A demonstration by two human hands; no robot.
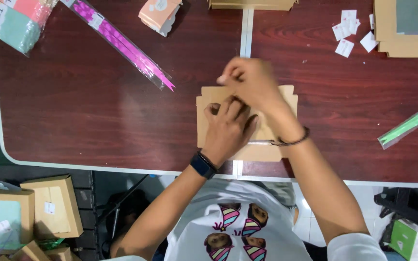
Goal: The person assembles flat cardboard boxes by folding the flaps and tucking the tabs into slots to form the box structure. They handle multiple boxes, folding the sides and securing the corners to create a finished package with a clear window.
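Now the left hand (228, 128) presses flat on a brown cardboard box (209, 121) lying near the front edge of the table (97, 121), while the right hand (250, 82) pinches its top flap. It looks light and stiff but easy to crease, so the edges seem the best hold.

Tan cardboard box (209, 104) under the fingers (228, 107), dark red-brown woodgrain table (97, 111) beyond them, magenta ribbon strips (122, 43) up-left of the fingertips, green strip (410, 123) off right, white paper tags (347, 31) up-right.

A dark red-brown folding table (97, 121) carries a flat kraft cardboard box (209, 104). Purple ribbon packet (122, 43), white tags (347, 31), green ribbon packet (410, 123) lie around.
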